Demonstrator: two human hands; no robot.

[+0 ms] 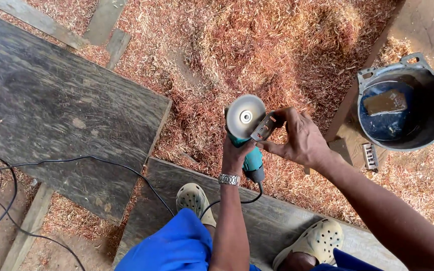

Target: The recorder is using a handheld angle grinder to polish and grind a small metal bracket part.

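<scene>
My left hand [236, 156], with a metal watch on the wrist, grips the teal body of an angle grinder [251, 159] from below. The grinder's round silver disc [245, 116] faces up toward me. My right hand [301, 139] holds a small flat metal wrench [263, 127] against the edge of the disc, fingers pinched on it. The grinder's black cord [81, 159] runs from its rear down past my feet and away to the left.
A large dark wooden board [61, 110] lies at the left, and another plank [257, 216] lies under my two pale clogs [194, 196]. Reddish sawdust covers the ground. A dark bucket [430, 130] holding water and a block stands at the right, beside a timber beam.
</scene>
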